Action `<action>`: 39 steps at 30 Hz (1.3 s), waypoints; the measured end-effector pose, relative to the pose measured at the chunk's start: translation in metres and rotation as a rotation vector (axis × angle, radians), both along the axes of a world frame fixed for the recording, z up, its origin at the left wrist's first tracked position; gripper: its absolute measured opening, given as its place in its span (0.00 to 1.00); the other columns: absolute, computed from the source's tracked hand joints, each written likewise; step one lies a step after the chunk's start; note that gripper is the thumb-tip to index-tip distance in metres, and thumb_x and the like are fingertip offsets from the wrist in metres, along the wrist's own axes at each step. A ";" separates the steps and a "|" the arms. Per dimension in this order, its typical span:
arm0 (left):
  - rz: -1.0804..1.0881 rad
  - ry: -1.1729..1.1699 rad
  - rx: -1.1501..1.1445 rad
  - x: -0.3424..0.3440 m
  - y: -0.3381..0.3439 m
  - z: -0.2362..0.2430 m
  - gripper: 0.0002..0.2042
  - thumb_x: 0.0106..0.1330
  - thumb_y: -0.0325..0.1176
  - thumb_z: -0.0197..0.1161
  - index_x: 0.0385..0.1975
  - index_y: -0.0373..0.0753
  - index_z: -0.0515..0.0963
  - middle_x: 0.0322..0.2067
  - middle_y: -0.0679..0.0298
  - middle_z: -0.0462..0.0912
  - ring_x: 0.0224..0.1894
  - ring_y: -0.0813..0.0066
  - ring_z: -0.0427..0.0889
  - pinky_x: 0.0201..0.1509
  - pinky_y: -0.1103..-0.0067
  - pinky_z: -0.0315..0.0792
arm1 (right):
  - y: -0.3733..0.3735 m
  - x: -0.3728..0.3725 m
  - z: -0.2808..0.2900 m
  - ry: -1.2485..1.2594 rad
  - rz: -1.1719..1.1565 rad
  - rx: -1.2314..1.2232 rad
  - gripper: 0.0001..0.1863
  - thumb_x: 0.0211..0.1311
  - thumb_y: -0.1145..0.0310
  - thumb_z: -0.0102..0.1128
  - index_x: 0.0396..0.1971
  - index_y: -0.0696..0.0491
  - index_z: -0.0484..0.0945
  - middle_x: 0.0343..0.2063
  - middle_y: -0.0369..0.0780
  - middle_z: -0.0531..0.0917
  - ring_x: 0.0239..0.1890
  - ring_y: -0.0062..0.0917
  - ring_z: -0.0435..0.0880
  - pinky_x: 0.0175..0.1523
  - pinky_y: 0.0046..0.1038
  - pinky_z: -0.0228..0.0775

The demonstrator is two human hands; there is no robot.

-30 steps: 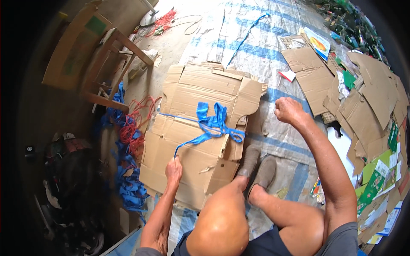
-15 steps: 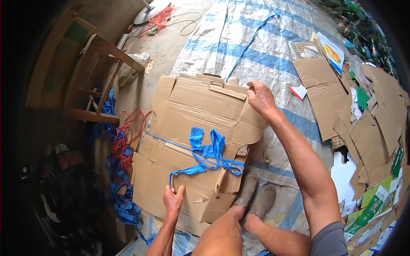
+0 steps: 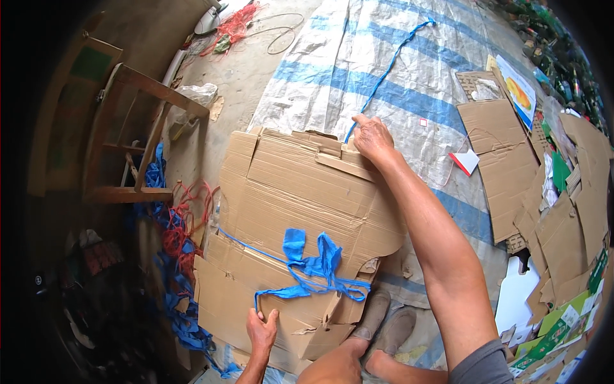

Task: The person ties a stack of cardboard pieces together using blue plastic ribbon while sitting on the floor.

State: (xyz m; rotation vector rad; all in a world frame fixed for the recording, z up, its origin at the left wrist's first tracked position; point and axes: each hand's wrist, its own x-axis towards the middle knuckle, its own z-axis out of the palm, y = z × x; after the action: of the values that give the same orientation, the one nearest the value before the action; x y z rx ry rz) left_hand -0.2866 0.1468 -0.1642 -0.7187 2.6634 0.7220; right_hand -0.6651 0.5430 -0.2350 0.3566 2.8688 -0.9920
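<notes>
A stack of flattened brown cardboard (image 3: 294, 173) lies in front of me, bound near its middle by a knotted blue plastic strip (image 3: 320, 265) with loose loops. At the near part of the stack, my left hand (image 3: 261, 331) is closed on a length of that strip. My right hand (image 3: 373, 137) is over the stack's far edge, fingers curled around a second blue strip (image 3: 387, 69). This twisted strip emerges by the far edge and runs away across the sheet. Part of it is hidden behind the fingers.
A white and blue striped sheet (image 3: 307, 96) covers the ground. Cardboard scraps (image 3: 499, 166) pile up at right, with bottles (image 3: 566, 70) beyond. At left stand a wooden frame (image 3: 157, 93) and tangled red string (image 3: 182, 230). My shoes (image 3: 390, 329) stand beside the stack.
My right hand has moved left along the stack's far edge and onto the blue strip there. The left hand keeps its hold near the knot. The whole view has shifted slightly.
</notes>
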 end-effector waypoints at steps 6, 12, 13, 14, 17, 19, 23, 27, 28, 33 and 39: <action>-0.009 -0.030 0.003 -0.006 0.006 0.003 0.23 0.55 0.39 0.74 0.25 0.37 0.61 0.22 0.57 0.65 0.24 0.60 0.66 0.30 0.67 0.64 | -0.009 -0.012 -0.007 -0.171 0.045 0.034 0.19 0.66 0.63 0.50 0.55 0.39 0.79 0.53 0.51 0.77 0.58 0.46 0.74 0.62 0.48 0.66; 0.021 -0.048 0.031 -0.004 0.003 0.001 0.23 0.55 0.38 0.75 0.24 0.37 0.62 0.21 0.59 0.64 0.24 0.62 0.65 0.29 0.67 0.62 | -0.019 -0.024 -0.013 -0.183 0.204 0.268 0.15 0.63 0.66 0.54 0.47 0.47 0.84 0.49 0.46 0.79 0.57 0.40 0.76 0.61 0.42 0.66; 0.035 -0.062 0.028 -0.006 0.006 0.004 0.23 0.55 0.39 0.75 0.24 0.37 0.62 0.21 0.59 0.64 0.24 0.62 0.64 0.28 0.67 0.62 | -0.022 -0.024 -0.017 -0.082 0.183 0.298 0.13 0.60 0.66 0.58 0.40 0.51 0.86 0.45 0.45 0.83 0.54 0.40 0.80 0.59 0.40 0.70; 0.050 -0.076 0.025 -0.008 0.008 0.005 0.23 0.56 0.39 0.75 0.24 0.37 0.62 0.21 0.59 0.64 0.23 0.62 0.64 0.28 0.67 0.62 | -0.019 -0.027 -0.020 -0.081 0.182 0.301 0.13 0.60 0.66 0.58 0.40 0.51 0.86 0.45 0.45 0.83 0.54 0.40 0.80 0.59 0.40 0.70; 0.027 -0.064 0.008 -0.005 0.004 0.001 0.23 0.56 0.39 0.75 0.24 0.37 0.62 0.21 0.59 0.63 0.23 0.63 0.64 0.28 0.67 0.61 | -0.018 -0.032 -0.025 -0.086 0.032 0.116 0.10 0.51 0.64 0.67 0.32 0.51 0.88 0.36 0.46 0.88 0.43 0.41 0.87 0.52 0.37 0.78; 0.037 -0.074 0.009 -0.004 0.003 0.002 0.23 0.55 0.39 0.75 0.24 0.37 0.62 0.21 0.59 0.63 0.24 0.62 0.64 0.29 0.67 0.61 | -0.013 -0.033 -0.027 -0.130 -0.031 -0.045 0.09 0.51 0.65 0.66 0.32 0.50 0.88 0.34 0.45 0.88 0.42 0.39 0.87 0.52 0.36 0.78; 0.045 -0.064 0.005 -0.003 0.003 0.003 0.23 0.55 0.39 0.75 0.24 0.36 0.62 0.22 0.58 0.64 0.25 0.60 0.65 0.30 0.67 0.62 | -0.015 -0.034 -0.028 -0.164 -0.178 -0.346 0.05 0.47 0.67 0.68 0.26 0.47 0.88 0.27 0.41 0.88 0.35 0.32 0.88 0.46 0.32 0.78; 0.020 -0.050 0.008 -0.007 0.007 0.001 0.22 0.55 0.39 0.74 0.24 0.36 0.62 0.22 0.57 0.64 0.25 0.58 0.66 0.31 0.66 0.63 | 0.001 -0.037 -0.046 -0.130 -0.231 -0.542 0.07 0.42 0.67 0.71 0.22 0.52 0.86 0.22 0.40 0.87 0.26 0.26 0.86 0.36 0.29 0.77; 0.019 -0.050 0.010 -0.007 0.007 0.001 0.22 0.55 0.39 0.74 0.24 0.36 0.62 0.22 0.57 0.64 0.26 0.58 0.66 0.31 0.66 0.63 | 0.000 -0.036 -0.048 -0.121 -0.227 -0.644 0.07 0.41 0.67 0.70 0.21 0.54 0.85 0.20 0.41 0.86 0.24 0.25 0.85 0.33 0.28 0.77; 0.011 -0.059 0.015 -0.004 0.005 0.000 0.22 0.55 0.38 0.74 0.24 0.36 0.62 0.22 0.57 0.65 0.26 0.57 0.67 0.32 0.65 0.63 | 0.002 -0.033 -0.045 -0.129 -0.144 -0.887 0.06 0.43 0.72 0.64 0.13 0.57 0.81 0.13 0.36 0.79 0.17 0.18 0.74 0.24 0.26 0.67; -0.011 -0.027 0.002 -0.004 0.002 -0.001 0.22 0.55 0.38 0.74 0.23 0.36 0.62 0.22 0.57 0.65 0.26 0.57 0.66 0.31 0.65 0.63 | -0.002 -0.032 -0.023 -0.326 -0.163 -0.832 0.08 0.57 0.71 0.65 0.23 0.59 0.83 0.21 0.37 0.82 0.26 0.20 0.77 0.37 0.23 0.70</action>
State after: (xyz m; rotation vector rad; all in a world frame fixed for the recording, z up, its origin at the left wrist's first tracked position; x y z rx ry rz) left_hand -0.2905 0.1490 -0.1650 -0.7077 2.6396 0.7073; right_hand -0.6974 0.5408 -0.2581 0.5912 1.9398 -1.8193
